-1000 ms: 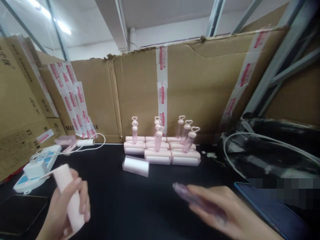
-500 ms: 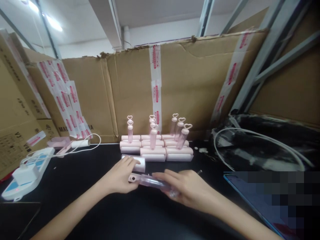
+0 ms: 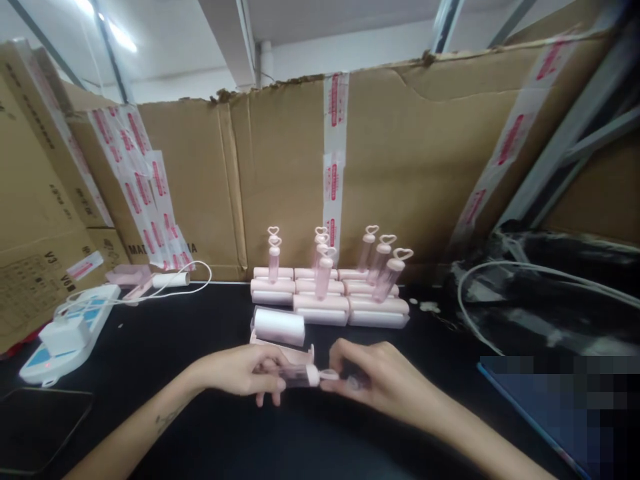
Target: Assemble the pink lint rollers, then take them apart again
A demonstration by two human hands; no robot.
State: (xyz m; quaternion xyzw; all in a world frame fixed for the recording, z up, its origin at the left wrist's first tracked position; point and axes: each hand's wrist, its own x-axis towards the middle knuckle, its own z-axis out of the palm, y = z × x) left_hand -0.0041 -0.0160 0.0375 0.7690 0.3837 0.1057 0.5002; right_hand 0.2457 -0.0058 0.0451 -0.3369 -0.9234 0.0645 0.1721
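Note:
My left hand [image 3: 243, 370] is closed around the clear pink tube of a lint roller handle [image 3: 301, 376], which lies sideways. At its right end, my right hand [image 3: 383, 373] pinches the heart-shaped loop. A small clear piece [image 3: 354, 383] shows under the right fingers; its kind cannot be made out. Just behind the left fingers is a pink roller bracket [image 3: 287, 349], partly hidden. Beyond it, a white adhesive roll [image 3: 280, 327] sits in a clear cover. Several pink lint rollers [image 3: 320, 308] stand in rows farther back, most with heart-topped handles upright.
On the left are a white power strip [image 3: 80, 333] with a plug, a dark phone-like slab [image 3: 43, 427], and another white roll [image 3: 171, 280] beside pink parts. Cardboard [image 3: 280, 173] walls the back. A white cable [image 3: 465, 287] and blue-edged device [image 3: 530, 413] lie right.
The handle has turned so its heart loop points right, and my left hand now grips its tube. My left hand has left the white roll. The view has shifted slightly.

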